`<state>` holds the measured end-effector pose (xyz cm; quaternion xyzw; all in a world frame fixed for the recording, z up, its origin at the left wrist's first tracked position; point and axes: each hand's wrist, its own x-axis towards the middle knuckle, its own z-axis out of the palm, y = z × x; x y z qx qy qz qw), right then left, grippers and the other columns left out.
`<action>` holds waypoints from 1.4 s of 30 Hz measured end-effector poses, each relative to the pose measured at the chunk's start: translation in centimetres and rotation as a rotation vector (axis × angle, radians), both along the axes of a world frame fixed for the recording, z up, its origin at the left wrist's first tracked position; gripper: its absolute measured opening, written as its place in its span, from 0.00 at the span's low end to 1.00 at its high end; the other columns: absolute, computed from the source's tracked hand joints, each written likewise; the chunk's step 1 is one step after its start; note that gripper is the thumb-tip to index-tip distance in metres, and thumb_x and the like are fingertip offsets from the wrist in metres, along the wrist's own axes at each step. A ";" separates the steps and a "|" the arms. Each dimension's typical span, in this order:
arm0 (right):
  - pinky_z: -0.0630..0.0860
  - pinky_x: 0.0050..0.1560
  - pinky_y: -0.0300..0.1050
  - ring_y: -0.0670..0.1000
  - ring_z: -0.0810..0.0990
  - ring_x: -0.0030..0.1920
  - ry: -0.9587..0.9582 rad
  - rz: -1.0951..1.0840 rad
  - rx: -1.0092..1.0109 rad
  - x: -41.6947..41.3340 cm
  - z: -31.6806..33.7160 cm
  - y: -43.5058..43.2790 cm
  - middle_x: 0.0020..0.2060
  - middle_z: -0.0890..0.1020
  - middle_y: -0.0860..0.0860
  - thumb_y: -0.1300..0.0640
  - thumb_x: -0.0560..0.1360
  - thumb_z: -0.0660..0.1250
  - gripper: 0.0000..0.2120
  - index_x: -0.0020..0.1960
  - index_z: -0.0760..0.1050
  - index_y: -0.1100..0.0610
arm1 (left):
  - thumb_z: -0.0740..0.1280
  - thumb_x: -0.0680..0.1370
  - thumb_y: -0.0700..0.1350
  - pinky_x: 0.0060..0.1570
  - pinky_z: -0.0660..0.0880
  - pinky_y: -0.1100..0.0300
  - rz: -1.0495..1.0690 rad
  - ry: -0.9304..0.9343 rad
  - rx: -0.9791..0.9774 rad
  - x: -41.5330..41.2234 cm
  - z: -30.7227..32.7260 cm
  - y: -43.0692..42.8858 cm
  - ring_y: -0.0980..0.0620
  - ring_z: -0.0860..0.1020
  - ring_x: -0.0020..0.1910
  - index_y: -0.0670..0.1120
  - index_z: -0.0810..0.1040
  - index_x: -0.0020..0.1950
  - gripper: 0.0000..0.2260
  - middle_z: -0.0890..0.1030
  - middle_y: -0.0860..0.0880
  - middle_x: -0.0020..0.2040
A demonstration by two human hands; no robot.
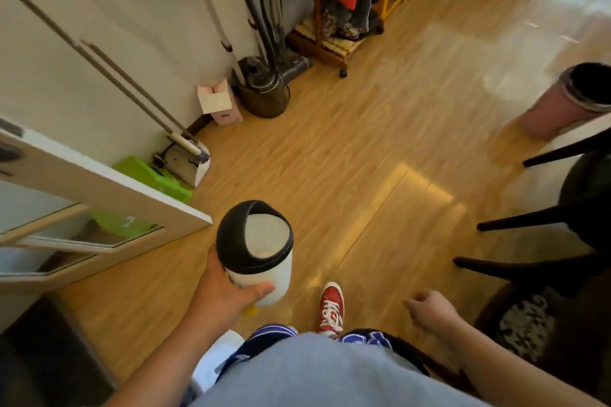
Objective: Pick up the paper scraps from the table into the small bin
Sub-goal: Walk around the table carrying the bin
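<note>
My left hand (228, 291) grips a small white bin (261, 261) with a black swing lid, held upright above the wooden floor in the lower middle of the view. My right hand (429, 309) hangs at the lower right with its fingers loosely curled and nothing in it. No paper scraps and no table top show in this view.
A white cabinet (99, 188) with a glass door stands at the left. Beside it are a green box (155, 175), a dustpan and broom (185, 158). Dark chair legs (529, 218) and a pink bin (568, 96) are at the right. A clothes rack (337, 3) stands far ahead. My red shoe (331, 307) is on the floor.
</note>
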<state>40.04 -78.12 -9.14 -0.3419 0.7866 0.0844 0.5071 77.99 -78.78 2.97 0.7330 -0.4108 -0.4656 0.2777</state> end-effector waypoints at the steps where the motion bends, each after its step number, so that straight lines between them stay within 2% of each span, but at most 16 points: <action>1: 0.79 0.35 0.44 0.51 0.83 0.38 -0.020 0.015 -0.025 0.2 0.5 -2.4 0.38 0.84 0.54 0.51 0.78 0.67 0.08 0.47 0.79 0.55 | 0.85 0.61 0.35 0.59 0.77 0.53 0.011 -0.002 0.008 0.4 -0.1 -0.8 0.50 0.76 0.63 0.53 0.62 0.78 0.52 0.75 0.53 0.64; 5: 0.75 0.34 0.42 0.50 0.82 0.38 -0.052 0.028 -0.128 0.8 1.5 -11.3 0.39 0.83 0.53 0.50 0.78 0.67 0.08 0.47 0.79 0.54 | 0.85 0.62 0.33 0.59 0.76 0.52 0.023 -0.017 0.033 1.2 -1.0 -5.0 0.48 0.77 0.61 0.50 0.63 0.77 0.51 0.77 0.50 0.63; 9: 0.76 0.35 0.45 0.54 0.82 0.37 -0.063 -0.041 -0.148 0.7 1.9 -18.2 0.39 0.84 0.56 0.51 0.78 0.68 0.10 0.46 0.79 0.58 | 0.87 0.60 0.35 0.58 0.74 0.54 -0.022 -0.039 0.035 1.2 -2.2 -11.7 0.52 0.77 0.58 0.48 0.64 0.78 0.51 0.78 0.49 0.63; 12: 0.75 0.33 0.43 0.51 0.81 0.36 -0.062 -0.093 -0.144 -0.6 2.0 -21.6 0.38 0.83 0.53 0.51 0.78 0.68 0.09 0.49 0.79 0.57 | 0.87 0.59 0.38 0.59 0.75 0.53 -0.097 -0.016 0.057 0.7 -3.0 -18.8 0.52 0.77 0.59 0.54 0.64 0.74 0.51 0.77 0.51 0.62; 15: 0.75 0.33 0.39 0.49 0.83 0.39 -0.029 -0.229 -0.133 -2.4 2.7 -22.8 0.41 0.83 0.52 0.50 0.78 0.68 0.08 0.51 0.78 0.53 | 0.87 0.51 0.52 0.62 0.77 0.45 -0.223 -0.024 0.072 -1.0 -2.8 -27.2 0.46 0.77 0.61 0.56 0.62 0.75 0.57 0.76 0.52 0.62; 16: 0.76 0.33 0.39 0.49 0.83 0.39 -0.010 -0.282 -0.128 -3.1 3.0 -22.8 0.41 0.83 0.52 0.49 0.78 0.68 0.08 0.52 0.78 0.54 | 0.85 0.48 0.57 0.61 0.77 0.46 -0.286 -0.028 0.070 -2.0 -2.5 -30.0 0.46 0.77 0.61 0.55 0.62 0.75 0.58 0.76 0.52 0.62; 18: 0.78 0.34 0.42 0.50 0.83 0.38 0.020 -0.406 -0.112 -4.5 3.8 -22.4 0.40 0.84 0.52 0.50 0.78 0.68 0.09 0.50 0.78 0.55 | 0.83 0.48 0.60 0.59 0.78 0.47 -0.428 -0.023 0.058 -4.5 -2.2 -35.2 0.48 0.77 0.61 0.56 0.62 0.75 0.58 0.76 0.53 0.62; 21: 0.79 0.36 0.43 0.51 0.83 0.39 0.051 -0.594 -0.073 -6.0 5.1 -20.5 0.39 0.84 0.52 0.50 0.78 0.68 0.08 0.48 0.79 0.54 | 0.85 0.53 0.56 0.57 0.78 0.49 -0.657 -0.014 0.036 -9.4 -2.1 -41.6 0.50 0.76 0.62 0.59 0.62 0.74 0.54 0.75 0.56 0.62; 24: 0.76 0.34 0.41 0.50 0.82 0.38 0.063 -0.789 -0.034 -6.7 5.5 -17.7 0.41 0.84 0.53 0.51 0.78 0.68 0.08 0.48 0.79 0.56 | 0.87 0.58 0.48 0.48 0.79 0.58 -0.835 0.002 0.020 -16.2 -2.5 -46.5 0.50 0.77 0.61 0.60 0.64 0.72 0.50 0.77 0.58 0.61; 27: 0.77 0.35 0.43 0.51 0.80 0.36 0.039 -0.996 0.012 -7.4 4.9 -15.2 0.39 0.84 0.56 0.52 0.78 0.69 0.09 0.47 0.79 0.59 | 0.87 0.60 0.45 0.43 0.76 0.67 -1.016 0.051 -0.041 -24.0 -2.6 -49.4 0.59 0.77 0.57 0.60 0.63 0.75 0.50 0.75 0.65 0.58; 30: 0.73 0.35 0.45 0.52 0.76 0.32 -0.002 -1.184 0.092 -7.8 4.1 -13.4 0.33 0.79 0.55 0.54 0.79 0.68 0.10 0.42 0.77 0.60 | 0.87 0.62 0.41 0.33 0.75 0.75 -1.132 0.113 -0.060 -32.1 -2.0 -50.9 0.66 0.77 0.52 0.61 0.63 0.74 0.48 0.76 0.65 0.57; 32: 0.72 0.32 0.42 0.51 0.75 0.30 -0.001 -1.251 0.149 -8.0 3.5 -12.8 0.32 0.79 0.54 0.55 0.78 0.68 0.10 0.42 0.76 0.60 | 0.86 0.63 0.39 0.37 0.75 0.74 -1.215 0.144 -0.053 -37.2 -1.7 -51.5 0.71 0.77 0.52 0.61 0.64 0.72 0.46 0.77 0.64 0.57; 35: 0.71 0.28 0.40 0.50 0.74 0.27 -0.003 -1.364 0.176 -9.7 2.9 -13.2 0.30 0.77 0.54 0.56 0.78 0.69 0.10 0.41 0.73 0.59 | 0.85 0.64 0.35 0.46 0.77 0.66 -1.306 0.157 -0.020 -43.7 -1.3 -52.5 0.60 0.79 0.57 0.54 0.66 0.73 0.45 0.78 0.56 0.60; 38: 0.69 0.29 0.40 0.50 0.74 0.29 -0.017 -1.351 0.191 -12.8 2.9 -14.7 0.32 0.78 0.52 0.53 0.78 0.68 0.11 0.40 0.73 0.57 | 0.85 0.64 0.34 0.44 0.78 0.69 -1.354 0.163 -0.015 -47.7 -1.5 -53.9 0.62 0.80 0.56 0.55 0.66 0.73 0.45 0.79 0.57 0.60; 42: 0.72 0.34 0.43 0.50 0.76 0.32 -0.045 -1.342 0.033 -18.7 3.5 -18.2 0.34 0.79 0.53 0.53 0.79 0.66 0.09 0.45 0.77 0.59 | 0.86 0.63 0.37 0.47 0.77 0.61 -1.374 0.117 -0.011 -50.8 -1.4 -56.7 0.56 0.79 0.59 0.50 0.67 0.75 0.46 0.80 0.54 0.61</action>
